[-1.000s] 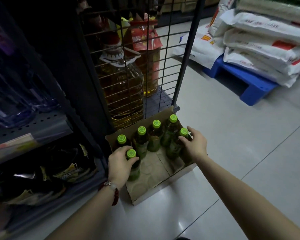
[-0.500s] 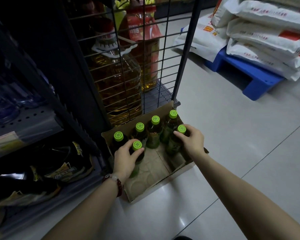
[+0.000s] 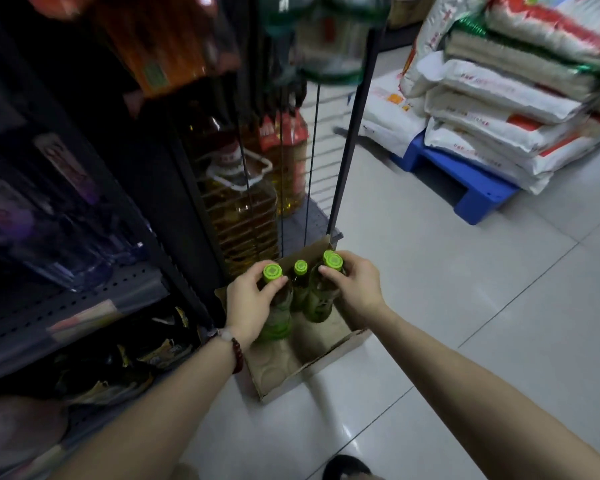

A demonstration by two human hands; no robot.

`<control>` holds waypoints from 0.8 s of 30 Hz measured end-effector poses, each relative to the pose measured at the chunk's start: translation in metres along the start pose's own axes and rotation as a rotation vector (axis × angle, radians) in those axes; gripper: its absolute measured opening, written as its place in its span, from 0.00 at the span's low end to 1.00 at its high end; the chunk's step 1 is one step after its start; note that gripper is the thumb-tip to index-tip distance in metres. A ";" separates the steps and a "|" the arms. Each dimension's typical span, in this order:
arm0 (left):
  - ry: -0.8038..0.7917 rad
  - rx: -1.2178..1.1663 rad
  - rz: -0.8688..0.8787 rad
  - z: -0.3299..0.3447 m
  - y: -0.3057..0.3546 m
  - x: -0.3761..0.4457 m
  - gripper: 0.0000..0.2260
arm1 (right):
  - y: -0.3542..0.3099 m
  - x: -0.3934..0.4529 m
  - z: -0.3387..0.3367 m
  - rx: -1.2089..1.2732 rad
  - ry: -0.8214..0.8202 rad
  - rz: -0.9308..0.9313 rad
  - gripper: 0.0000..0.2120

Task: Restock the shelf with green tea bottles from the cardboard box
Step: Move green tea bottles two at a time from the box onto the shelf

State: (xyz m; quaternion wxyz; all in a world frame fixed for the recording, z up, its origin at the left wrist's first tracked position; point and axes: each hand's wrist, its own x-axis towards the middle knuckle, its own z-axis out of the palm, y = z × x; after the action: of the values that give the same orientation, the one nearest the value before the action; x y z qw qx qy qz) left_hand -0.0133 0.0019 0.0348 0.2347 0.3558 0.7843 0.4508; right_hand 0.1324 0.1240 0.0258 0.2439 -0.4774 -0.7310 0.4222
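Head view is showing my left hand (image 3: 253,303) gripping one green tea bottle (image 3: 277,317) below its cap and my right hand (image 3: 355,289) gripping another (image 3: 321,299), both over the cardboard box (image 3: 326,358) beside the shelf (image 3: 84,306).

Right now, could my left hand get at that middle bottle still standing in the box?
Probably not yet: the left hand already grips a bottle. The middle bottle stands right beside it, cap uncovered, so a free hand likely could.
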 end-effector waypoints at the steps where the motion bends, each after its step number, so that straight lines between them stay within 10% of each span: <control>1: 0.006 0.000 0.011 -0.008 0.019 0.000 0.13 | -0.018 -0.002 -0.011 -0.013 -0.010 -0.021 0.14; 24: 0.010 -0.039 0.273 -0.297 0.510 -0.077 0.06 | -0.530 -0.095 -0.303 -0.127 0.052 -0.299 0.09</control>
State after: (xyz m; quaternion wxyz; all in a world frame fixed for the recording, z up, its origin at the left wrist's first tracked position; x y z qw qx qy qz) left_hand 0.0076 -0.0442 0.6280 0.1741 0.4525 0.7207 0.4955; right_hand 0.1419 0.0551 0.6394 0.2923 -0.3887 -0.8125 0.3216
